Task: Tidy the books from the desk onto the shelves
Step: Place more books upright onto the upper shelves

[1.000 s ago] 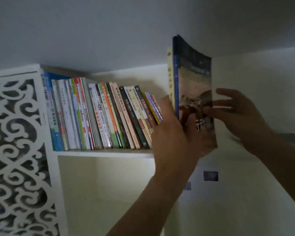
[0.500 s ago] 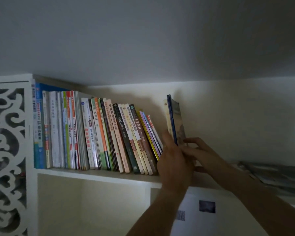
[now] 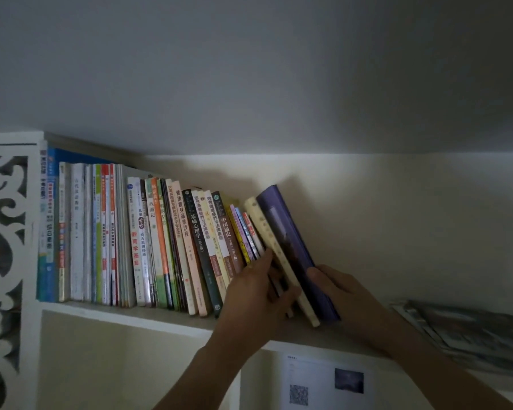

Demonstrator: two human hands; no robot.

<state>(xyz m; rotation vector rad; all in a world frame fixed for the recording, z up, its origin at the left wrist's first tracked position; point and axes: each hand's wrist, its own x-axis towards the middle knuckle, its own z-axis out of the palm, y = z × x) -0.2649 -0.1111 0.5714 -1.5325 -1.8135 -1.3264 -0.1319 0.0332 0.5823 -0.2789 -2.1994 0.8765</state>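
Hands were both found at the right end of the book row. The left hand (image 3: 253, 294) lay against the lower spines of the thin books there, its fingers bent over them, steadying rather than lifting. The right hand (image 3: 342, 292) pressed on the outer cover of the purple book (image 3: 290, 250), thumb on the face near the lower edge; whether the remaining fingers curled behind it could not be told.

Compared with a second earlier, when the purple book was held upright in the air in front of the shelf, it now stood on the shelf board (image 3: 160, 316), tilted left and resting against a cream book (image 3: 268, 241), which in turn leaned on the row of books (image 3: 172, 244). Half a second earlier the pair stood upright and apart from the row; that gap had since closed.

In my judgement the placement of this book was essentially complete, with only release outstanding. The lean suggested some risk of sliding once both hands withdrew. A flat stack of magazines (image 3: 471, 332) lay well apart at the far right of the same shelf. No worktop was in view.
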